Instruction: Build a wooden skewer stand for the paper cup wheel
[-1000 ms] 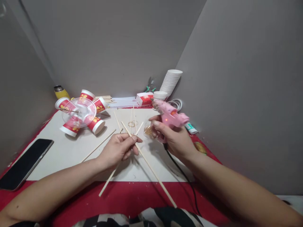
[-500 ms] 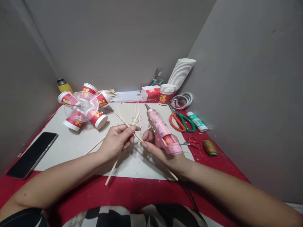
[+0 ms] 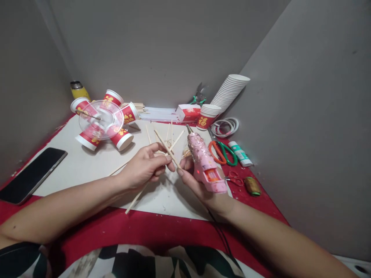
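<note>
My left hand (image 3: pixel 149 164) pinches a thin wooden stick (image 3: pixel 164 139) between thumb and fingers, above a white sheet (image 3: pixel 174 204). A second wooden stick (image 3: pixel 136 200) runs beneath that hand and slants toward me. My right hand (image 3: pixel 193 179) is wrapped round a pink hot glue gun (image 3: pixel 203 158), its nozzle pointing away from me and a small red light glowing on its side. The right thumb and a fingertip also touch the near end of the pinched stick. Several more sticks lie crossed beyond my hands; how they join is hard to see.
Left, several red cups surround a clear plastic disc (image 3: pixel 87 125); a phone (image 3: pixel 31 175) lies nearer. Right are stacked paper cups (image 3: pixel 230 90), coiled white cord (image 3: pixel 225 127), orange-and-green-handled scissors (image 3: pixel 232 154), a tube (image 3: pixel 240 153), small red scissors (image 3: pixel 236 179) and a thread spool (image 3: pixel 252 186).
The view has shifted slightly. The pinched stick now points more steeply away from me, and the long stick end below my right hand no longer shows. Both hands keep their holds.
</note>
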Tool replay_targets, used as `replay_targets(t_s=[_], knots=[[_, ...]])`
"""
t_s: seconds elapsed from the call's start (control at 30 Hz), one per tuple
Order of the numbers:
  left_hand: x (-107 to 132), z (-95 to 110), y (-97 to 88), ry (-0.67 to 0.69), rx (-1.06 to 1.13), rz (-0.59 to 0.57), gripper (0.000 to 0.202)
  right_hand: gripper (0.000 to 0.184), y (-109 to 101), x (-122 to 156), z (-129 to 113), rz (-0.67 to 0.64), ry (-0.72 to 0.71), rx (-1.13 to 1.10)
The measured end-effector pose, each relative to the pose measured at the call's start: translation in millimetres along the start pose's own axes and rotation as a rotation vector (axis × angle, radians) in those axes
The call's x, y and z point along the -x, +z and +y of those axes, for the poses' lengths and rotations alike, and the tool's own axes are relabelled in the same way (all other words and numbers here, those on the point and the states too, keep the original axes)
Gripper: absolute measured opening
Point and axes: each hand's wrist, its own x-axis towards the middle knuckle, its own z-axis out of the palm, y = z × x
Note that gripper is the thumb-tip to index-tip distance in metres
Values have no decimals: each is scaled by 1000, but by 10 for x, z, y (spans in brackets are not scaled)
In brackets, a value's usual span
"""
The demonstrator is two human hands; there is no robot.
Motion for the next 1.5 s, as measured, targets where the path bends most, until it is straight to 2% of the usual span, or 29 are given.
replay_targets(t_s=[0.17, 0.33, 0.6, 0.73, 0.87, 1.0, 1.13, 1.2, 1.33, 1.5], knots=[[11, -23, 15, 25, 7, 50, 25, 8, -6, 8, 5, 25, -103, 111], [10, -27, 0, 73, -77, 45, 26, 10, -16, -11, 3, 16, -174, 168], [-1, -70, -14, 96, -199, 58, 34, 10, 8, -25, 42, 38, -194, 154], [5, -54, -27, 181, -319, 90, 36, 7, -12, -16, 27, 30, -146, 137], [-17, -36, -59, 245, -325, 160, 27, 2, -78, -27, -7, 18, -143, 170], [-36, -17, -80, 273, -311, 226, 23, 10, -164, -53, -65, 23, -178, 206], [-25, 3, -85, 345, -301, 263, 23, 10, -220, -51, -132, 21, -252, 288], [-16, 12, -90, 378, -299, 270, 22, 2, -222, -42, -146, 25, -310, 313], [-7, 23, -97, 398, -318, 283, 20, 22, -191, -34, -125, -18, -439, 369], [4, 30, -75, 389, -322, 310, 18, 26, -160, -25, -59, -60, -446, 403]])
